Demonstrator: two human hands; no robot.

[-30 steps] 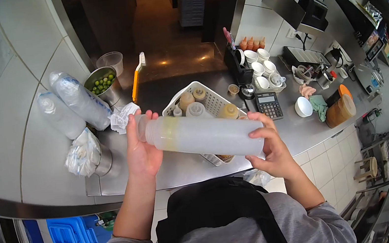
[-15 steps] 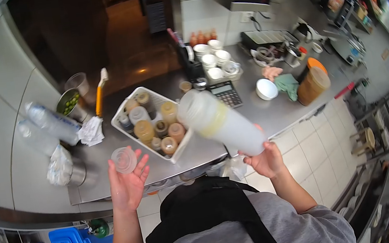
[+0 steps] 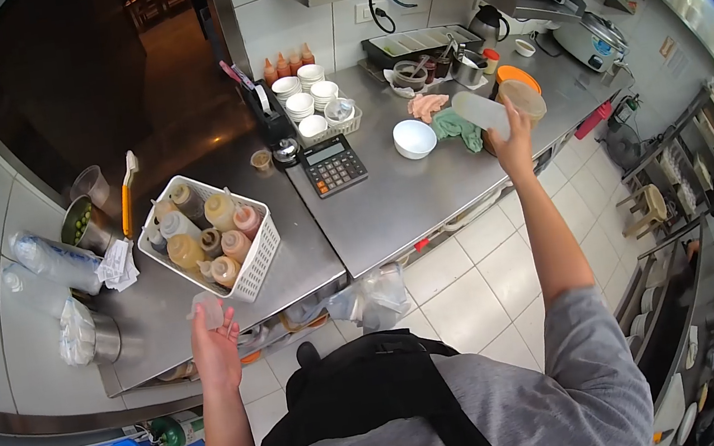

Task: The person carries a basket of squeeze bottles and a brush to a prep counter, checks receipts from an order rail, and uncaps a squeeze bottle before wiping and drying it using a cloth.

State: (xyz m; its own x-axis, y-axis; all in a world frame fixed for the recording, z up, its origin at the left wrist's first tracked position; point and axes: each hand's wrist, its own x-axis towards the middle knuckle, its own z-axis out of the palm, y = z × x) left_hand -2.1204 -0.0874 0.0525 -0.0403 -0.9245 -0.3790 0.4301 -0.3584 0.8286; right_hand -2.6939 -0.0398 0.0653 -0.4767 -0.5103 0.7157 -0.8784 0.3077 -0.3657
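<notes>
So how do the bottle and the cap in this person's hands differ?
The bottle is long, while the cap is short and much smaller. The bottle is in the right hand; the cap is in the left hand. Both look pale and translucent.

The right grip [image 3: 512, 147] holds a translucent bottle [image 3: 480, 112] beside a green cloth [image 3: 456, 130], the left grip [image 3: 216, 352] a clear cap [image 3: 206, 310].

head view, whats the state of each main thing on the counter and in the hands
Large bottle: tilted, held in right hand
Clear cap: off the bottle, in left hand
White basket: uncovered, filled with squeeze bottles
White bowl: upright, looks empty
Green cloth: crumpled
Calculator: flat, keys up
</notes>
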